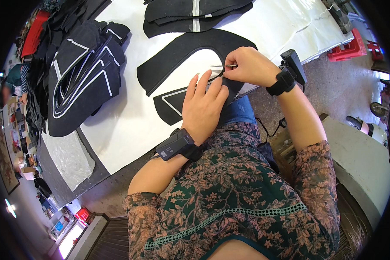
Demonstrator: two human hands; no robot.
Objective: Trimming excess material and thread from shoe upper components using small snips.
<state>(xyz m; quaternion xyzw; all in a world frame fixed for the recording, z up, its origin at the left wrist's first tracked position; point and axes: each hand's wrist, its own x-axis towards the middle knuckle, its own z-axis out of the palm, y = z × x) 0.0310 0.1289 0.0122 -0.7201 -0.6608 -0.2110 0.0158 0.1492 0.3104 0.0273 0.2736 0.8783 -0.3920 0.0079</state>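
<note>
On the white tabletop lies a curved, U-shaped black fabric piece with a white strip along its nearer arm. My left hand rests on that nearer arm, palm down, fingers stretched out and a little apart. At the right bend of the piece, my right hand is closed in a pinch on a slim pointed metal tool. The tool points left, over the white gap inside the curve. Its handle end is hidden by my fingers, so its exact kind does not show.
To the left is a heap of similar black pieces with white strips. More black pieces lie stacked at the far side of the white-covered table. Beyond the table's right end stand red plastic stools. A person is at the far left.
</note>
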